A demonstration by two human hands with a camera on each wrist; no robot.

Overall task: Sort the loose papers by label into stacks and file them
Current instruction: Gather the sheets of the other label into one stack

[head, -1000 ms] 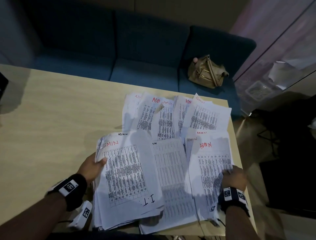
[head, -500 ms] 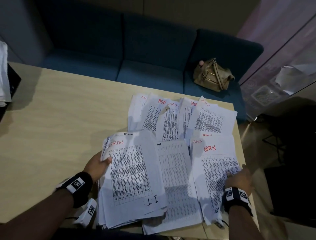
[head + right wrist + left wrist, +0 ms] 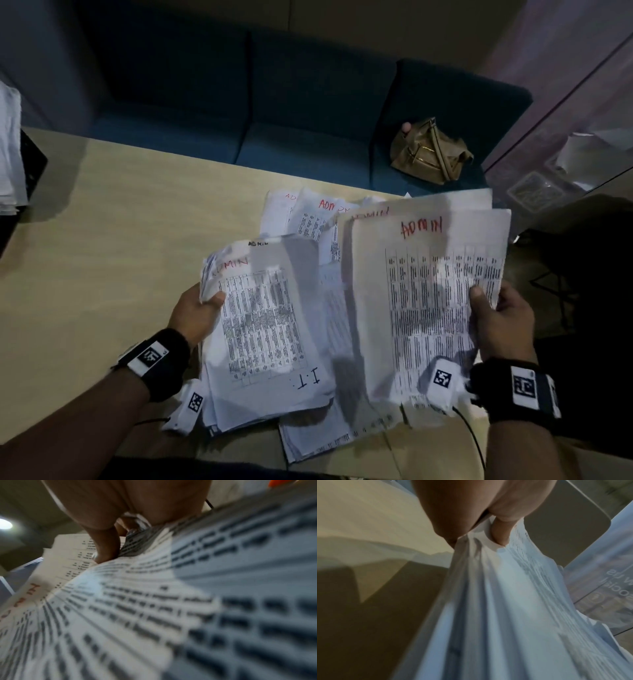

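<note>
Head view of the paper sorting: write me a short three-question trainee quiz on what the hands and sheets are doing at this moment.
1. True or false: the right hand holds a sheaf of sheets lifted off the table.
2. Which word is written in red at the top of that lifted sheaf? A) ADMIN B) SALES C) LEGAL
3. Fill in: the left hand grips the left edge of a thick stack whose top sheet carries the black letters ____ near its bottom edge.

Key: 1 true; 2 A; 3 I.T.
</note>
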